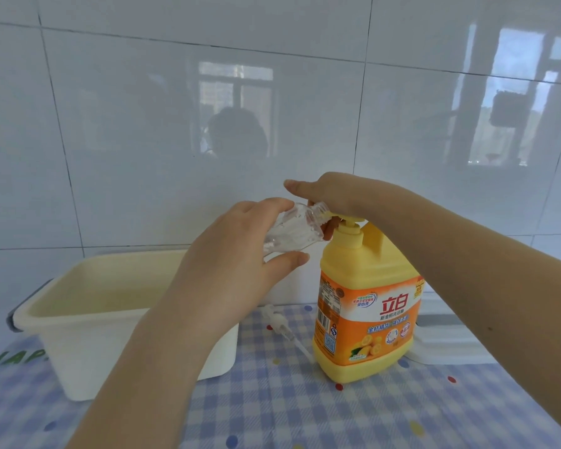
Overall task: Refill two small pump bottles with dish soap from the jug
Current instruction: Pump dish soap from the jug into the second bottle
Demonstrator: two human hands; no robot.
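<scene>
Centre frame: left hand (240, 251) grips clear bottle (68, 233), tilted, mouth at the nozzle of the yellow jug (366, 303), right hand (331, 197) pressing flat, fingers straight, on the pump; best to keep mouth under the nozzle and press slowly; loose pump (284, 325) lies lower centre.

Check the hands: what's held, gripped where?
Left hand grips the clear small bottle around its body, tilted toward the jug's pump. Right hand presses that pump, holding nothing.
</scene>
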